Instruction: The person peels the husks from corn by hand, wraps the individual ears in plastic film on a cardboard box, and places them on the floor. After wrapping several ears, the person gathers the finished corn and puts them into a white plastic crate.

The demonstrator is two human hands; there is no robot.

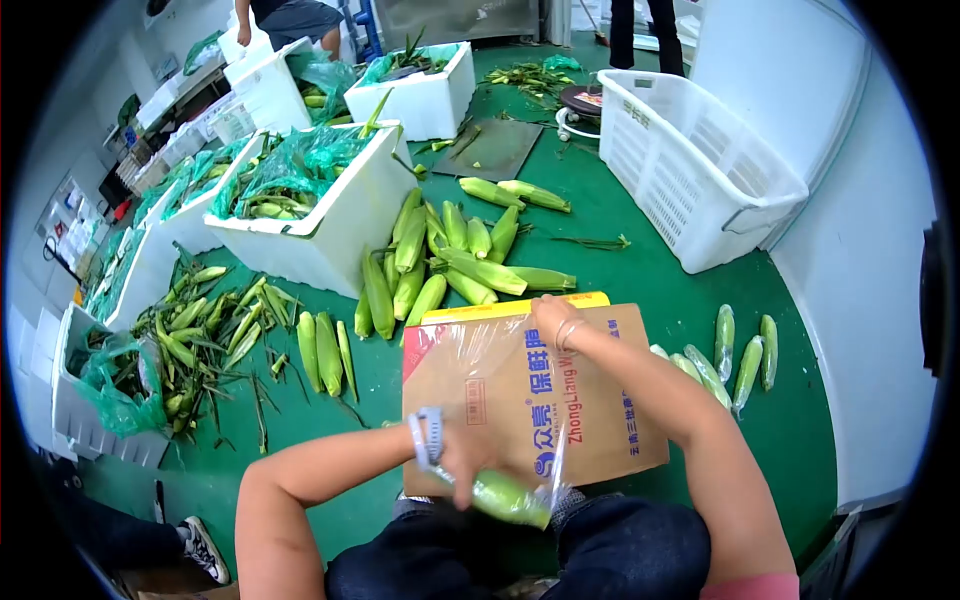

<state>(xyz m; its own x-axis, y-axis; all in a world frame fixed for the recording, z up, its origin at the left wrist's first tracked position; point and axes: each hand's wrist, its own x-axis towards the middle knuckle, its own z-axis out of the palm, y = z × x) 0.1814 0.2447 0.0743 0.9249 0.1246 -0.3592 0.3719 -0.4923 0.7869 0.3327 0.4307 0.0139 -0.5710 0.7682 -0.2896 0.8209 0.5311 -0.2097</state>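
Observation:
An ear of corn (pixel 510 497) in pale green husk lies low in front of my knees, blurred by motion. My left hand (pixel 468 458), with a watch at the wrist, is closed around its left end. Clear cling film (pixel 500 350) stretches from a yellow strip (pixel 470 312) at the far edge of a cardboard carton (pixel 620 400) toward the corn. My right hand (pixel 553 318) is at that strip, fingers bent over the film; their tips are partly hidden. The carton stands before my knees.
Loose corn ears (pixel 450 250) are heaped beyond the carton. Film-wrapped ears (pixel 747 375) lie at right, near a white plastic crate (pixel 690 160). White foam boxes (pixel 300 240) and husk scraps (pixel 215 330) fill the left. Other people's legs (pixel 650 35) show behind.

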